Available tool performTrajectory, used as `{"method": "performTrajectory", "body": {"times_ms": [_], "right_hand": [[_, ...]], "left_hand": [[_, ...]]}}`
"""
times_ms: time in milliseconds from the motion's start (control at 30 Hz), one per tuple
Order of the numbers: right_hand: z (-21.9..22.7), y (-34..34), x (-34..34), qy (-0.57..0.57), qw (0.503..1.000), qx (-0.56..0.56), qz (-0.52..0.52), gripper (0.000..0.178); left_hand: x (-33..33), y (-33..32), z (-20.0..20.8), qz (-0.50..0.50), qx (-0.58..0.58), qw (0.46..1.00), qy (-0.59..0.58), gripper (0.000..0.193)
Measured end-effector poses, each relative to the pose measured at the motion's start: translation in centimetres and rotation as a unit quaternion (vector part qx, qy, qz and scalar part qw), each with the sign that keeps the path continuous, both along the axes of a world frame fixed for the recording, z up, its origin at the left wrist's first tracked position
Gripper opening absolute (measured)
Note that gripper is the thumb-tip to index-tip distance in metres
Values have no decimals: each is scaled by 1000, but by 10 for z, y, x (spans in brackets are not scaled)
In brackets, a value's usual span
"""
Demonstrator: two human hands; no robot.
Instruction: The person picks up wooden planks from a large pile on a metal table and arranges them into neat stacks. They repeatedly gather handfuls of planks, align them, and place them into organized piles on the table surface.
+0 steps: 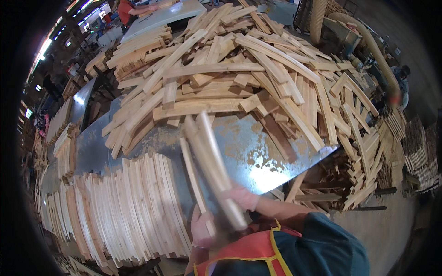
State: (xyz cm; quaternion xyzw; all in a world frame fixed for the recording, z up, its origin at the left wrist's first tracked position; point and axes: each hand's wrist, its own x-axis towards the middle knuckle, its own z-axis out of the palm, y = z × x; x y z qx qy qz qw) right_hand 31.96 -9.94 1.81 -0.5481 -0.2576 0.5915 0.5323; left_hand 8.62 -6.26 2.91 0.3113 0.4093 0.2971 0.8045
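Observation:
Close to my body, my left hand (pixel 201 227) is closed around the lower end of a narrow wooden strip (pixel 194 172), which stands on the metal tabletop and leans slightly left. My right hand (pixel 242 198) grips the lower part of a longer wooden slat (pixel 212 154), smeared by motion; whether it is one piece or two I cannot tell. Both pieces point away from me, side by side with a small gap. Left of them, a tight row of wooden slats (pixel 138 207) lies lined up along the near side of the table.
A high, loose pile of wooden pieces (pixel 221 69) covers the table's far side. The metal tabletop (pixel 239 138) shows sawdust patches and glare. More wood is heaped below right (pixel 363 170). A ribbed hose (pixel 382 50) hangs at far right. Another person (pixel 131 11) works at far left.

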Motion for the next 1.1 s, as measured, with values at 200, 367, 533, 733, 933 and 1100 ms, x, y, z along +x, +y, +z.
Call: {"method": "performTrajectory", "body": {"times_ms": [200,367,533,733,933,1100], "right_hand": [[-50,47,-121,-337,915,-1,220,76],[10,64,-95,-286,906,-24,311,59],[122,15,105,-596,797,73,-56,58],[138,-75,316,-667,674,-312,-63,73],[41,-129,171,-228,964,-118,-71,108],[109,-55,207,-372,919,-19,125,62]], "left_hand": [[-45,-5,9,-152,442,629,621,67],[-76,-2,-20,-197,506,513,665,88],[-66,6,0,-203,548,526,618,91],[23,2,17,-267,593,581,490,84],[150,-3,24,-359,387,809,259,80],[200,0,23,-324,38,943,70,44]]}}
